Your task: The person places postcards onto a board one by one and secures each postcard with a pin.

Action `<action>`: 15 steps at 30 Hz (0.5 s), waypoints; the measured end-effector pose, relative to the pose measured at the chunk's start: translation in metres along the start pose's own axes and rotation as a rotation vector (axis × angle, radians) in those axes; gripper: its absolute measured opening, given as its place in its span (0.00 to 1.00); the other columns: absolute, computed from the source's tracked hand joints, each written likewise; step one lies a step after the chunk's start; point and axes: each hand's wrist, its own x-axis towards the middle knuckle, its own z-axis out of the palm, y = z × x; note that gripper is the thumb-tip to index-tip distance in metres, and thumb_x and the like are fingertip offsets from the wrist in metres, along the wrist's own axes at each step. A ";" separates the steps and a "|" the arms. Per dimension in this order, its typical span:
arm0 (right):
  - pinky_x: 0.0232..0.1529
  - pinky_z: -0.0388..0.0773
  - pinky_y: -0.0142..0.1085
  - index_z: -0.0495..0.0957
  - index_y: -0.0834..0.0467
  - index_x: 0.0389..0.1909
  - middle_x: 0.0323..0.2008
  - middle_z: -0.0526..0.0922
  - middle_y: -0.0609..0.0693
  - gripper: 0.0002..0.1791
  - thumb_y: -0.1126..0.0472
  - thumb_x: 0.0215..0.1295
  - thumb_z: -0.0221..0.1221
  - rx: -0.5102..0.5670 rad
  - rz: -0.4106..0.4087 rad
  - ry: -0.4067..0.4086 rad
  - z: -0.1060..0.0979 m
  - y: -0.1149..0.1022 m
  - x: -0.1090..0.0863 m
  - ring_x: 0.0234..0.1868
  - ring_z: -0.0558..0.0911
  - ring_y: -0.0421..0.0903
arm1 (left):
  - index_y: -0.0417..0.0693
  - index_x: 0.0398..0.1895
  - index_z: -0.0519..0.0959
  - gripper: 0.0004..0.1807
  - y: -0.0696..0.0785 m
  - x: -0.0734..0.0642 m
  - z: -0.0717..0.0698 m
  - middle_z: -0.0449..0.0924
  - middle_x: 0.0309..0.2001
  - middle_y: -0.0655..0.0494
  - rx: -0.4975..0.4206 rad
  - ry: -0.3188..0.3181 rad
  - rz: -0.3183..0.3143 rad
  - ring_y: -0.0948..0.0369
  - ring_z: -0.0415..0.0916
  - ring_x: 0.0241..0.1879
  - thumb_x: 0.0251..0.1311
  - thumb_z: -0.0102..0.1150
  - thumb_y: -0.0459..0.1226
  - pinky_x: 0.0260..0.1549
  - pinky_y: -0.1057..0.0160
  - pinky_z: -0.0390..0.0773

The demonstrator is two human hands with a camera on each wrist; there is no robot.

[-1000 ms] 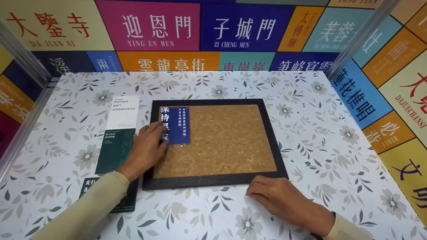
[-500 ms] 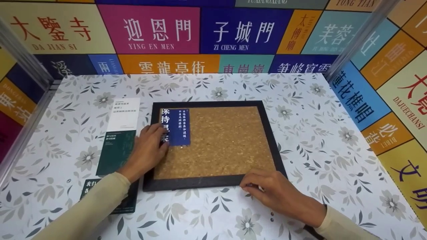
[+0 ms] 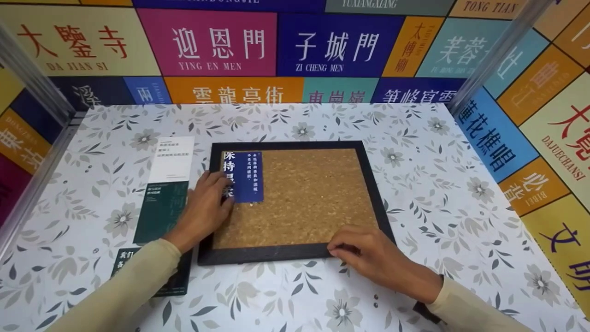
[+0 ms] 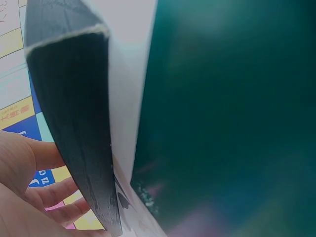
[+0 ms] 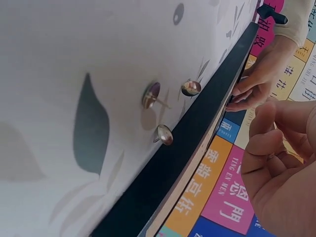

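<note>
A cork board [image 3: 313, 198] in a black frame [image 3: 276, 254] lies flat on the table. At its upper left corner sits a blue card [image 3: 249, 180] with white writing. My left hand [image 3: 203, 205] reaches over the frame's left side, fingertips resting on the card's left part. Over the front edge, toward the right corner, my right hand [image 3: 375, 258] pinches thumb and finger together on a thumbtack that the fingers hide. In the right wrist view, three shiny thumbtacks [image 5: 152, 94] lie on the table beside the frame.
Left of the frame lie a white and green card [image 3: 159, 212] and a dark green card [image 3: 177, 281], partly under my left forearm. Panels with large lettering [image 3: 207, 41] stand behind the flower-patterned table cover [image 3: 299, 299] and to both sides.
My right hand has moved up and left, from the table in front of the frame onto its front edge. The left hand stays on the card. The view has tilted slightly.
</note>
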 end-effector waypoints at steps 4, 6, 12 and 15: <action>0.35 0.82 0.28 0.91 0.56 0.42 0.38 0.91 0.44 0.09 0.73 0.67 0.73 0.028 0.125 -0.034 0.000 0.002 0.006 0.33 0.84 0.38 | 0.34 0.67 0.80 0.20 0.000 -0.001 -0.001 0.70 0.78 0.36 -0.017 -0.012 -0.011 0.33 0.53 0.84 0.75 0.65 0.31 0.72 0.17 0.55; 0.35 0.84 0.31 0.91 0.55 0.42 0.38 0.91 0.42 0.08 0.71 0.69 0.73 0.050 0.204 -0.049 0.000 0.003 0.009 0.34 0.84 0.40 | 0.34 0.67 0.80 0.21 0.000 -0.001 -0.001 0.69 0.78 0.36 -0.025 -0.015 -0.014 0.33 0.53 0.84 0.75 0.65 0.31 0.73 0.18 0.55; 0.32 0.83 0.33 0.92 0.57 0.41 0.35 0.90 0.43 0.05 0.69 0.70 0.72 0.144 0.363 -0.047 0.001 0.009 0.021 0.31 0.84 0.43 | 0.33 0.66 0.81 0.20 -0.002 0.000 0.000 0.71 0.77 0.35 -0.038 -0.001 0.009 0.32 0.54 0.83 0.74 0.66 0.30 0.74 0.21 0.58; 0.30 0.83 0.33 0.92 0.59 0.40 0.34 0.91 0.46 0.04 0.70 0.69 0.73 0.183 0.390 -0.030 0.003 0.012 0.028 0.28 0.84 0.42 | 0.33 0.66 0.81 0.20 -0.002 0.000 0.000 0.71 0.76 0.34 -0.044 0.001 0.015 0.31 0.54 0.83 0.74 0.66 0.30 0.74 0.22 0.58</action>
